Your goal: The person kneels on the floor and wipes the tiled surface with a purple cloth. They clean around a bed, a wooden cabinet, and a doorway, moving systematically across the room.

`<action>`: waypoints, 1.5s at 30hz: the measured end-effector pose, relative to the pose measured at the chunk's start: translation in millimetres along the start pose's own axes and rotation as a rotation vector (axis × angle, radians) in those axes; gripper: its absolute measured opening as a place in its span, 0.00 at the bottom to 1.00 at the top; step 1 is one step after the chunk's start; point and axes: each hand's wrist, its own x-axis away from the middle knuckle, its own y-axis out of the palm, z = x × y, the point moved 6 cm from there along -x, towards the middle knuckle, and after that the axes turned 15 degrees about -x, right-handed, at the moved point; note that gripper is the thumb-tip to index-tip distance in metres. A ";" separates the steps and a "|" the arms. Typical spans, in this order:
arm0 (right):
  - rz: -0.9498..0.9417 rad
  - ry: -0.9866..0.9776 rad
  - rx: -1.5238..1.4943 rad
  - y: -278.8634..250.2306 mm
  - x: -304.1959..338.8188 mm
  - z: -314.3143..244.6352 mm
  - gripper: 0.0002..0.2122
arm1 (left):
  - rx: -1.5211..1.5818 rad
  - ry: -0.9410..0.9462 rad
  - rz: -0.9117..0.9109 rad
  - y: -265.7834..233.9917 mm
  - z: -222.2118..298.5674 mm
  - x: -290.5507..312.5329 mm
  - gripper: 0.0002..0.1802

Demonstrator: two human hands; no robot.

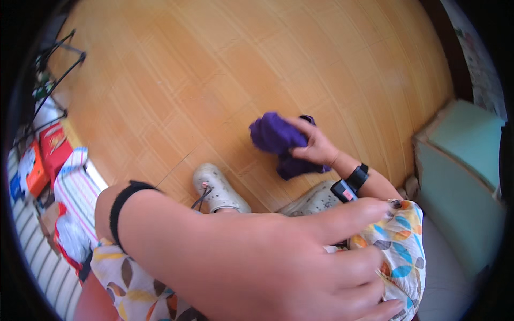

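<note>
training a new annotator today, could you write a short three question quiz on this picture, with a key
1. What does the person's right hand hold?
2. True or false: the person's left hand appears larger in the picture than the right one.
3. Fill in the blank: the pale green, box-shaped object stands toward the ____ side of the picture.

Key:
1. A soft, crumpled purple cloth.
2. True.
3. Right.
</note>
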 end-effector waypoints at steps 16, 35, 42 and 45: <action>2.000 0.315 0.408 -366.3 232.1 31.3 0.39 | -0.970 -1.178 -0.814 -34.1 -301.3 411.9 0.71; 1.328 0.177 1.200 -484.3 -239.3 -77.4 0.44 | -0.643 -1.402 -0.935 -14.6 -293.9 393.8 0.77; 0.645 -0.145 1.305 -198.7 -477.1 -85.8 0.40 | -0.566 -1.401 -0.826 -20.6 -295.2 384.0 0.74; 0.378 -0.281 1.277 -59.9 -490.4 -57.6 0.37 | -0.493 -1.329 -0.443 -33.1 -292.6 398.1 0.69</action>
